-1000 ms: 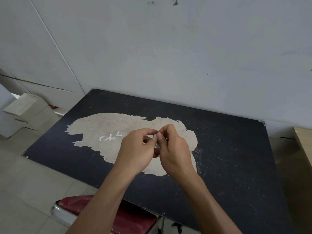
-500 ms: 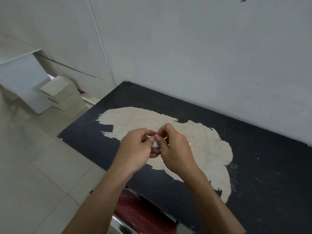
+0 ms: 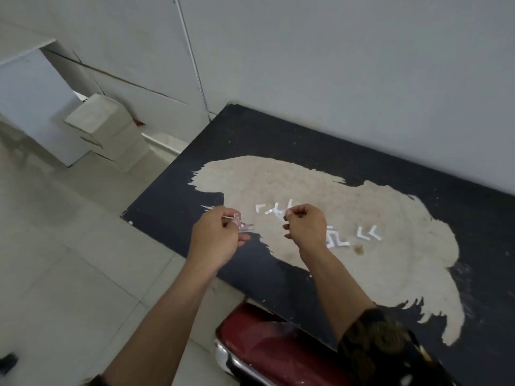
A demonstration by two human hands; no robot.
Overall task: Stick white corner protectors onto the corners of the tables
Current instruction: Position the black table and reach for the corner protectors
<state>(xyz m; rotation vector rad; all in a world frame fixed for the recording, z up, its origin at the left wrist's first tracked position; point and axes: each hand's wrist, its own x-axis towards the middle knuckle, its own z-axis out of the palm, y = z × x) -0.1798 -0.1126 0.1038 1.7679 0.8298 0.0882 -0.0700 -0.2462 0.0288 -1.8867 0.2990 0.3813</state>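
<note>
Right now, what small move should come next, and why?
Probably move the left hand leftward to the table's near corner: it pinches a corner protector, that corner looks bare, and the right hand is clear of it.

Corner protector (image 3: 245,225) in the left hand (image 3: 217,238) is blurred; right hand (image 3: 306,227) perhaps pinches something.

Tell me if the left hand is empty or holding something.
Holding. The left hand pinches a small pale piece between thumb and fingertips, above the table edge.
</note>
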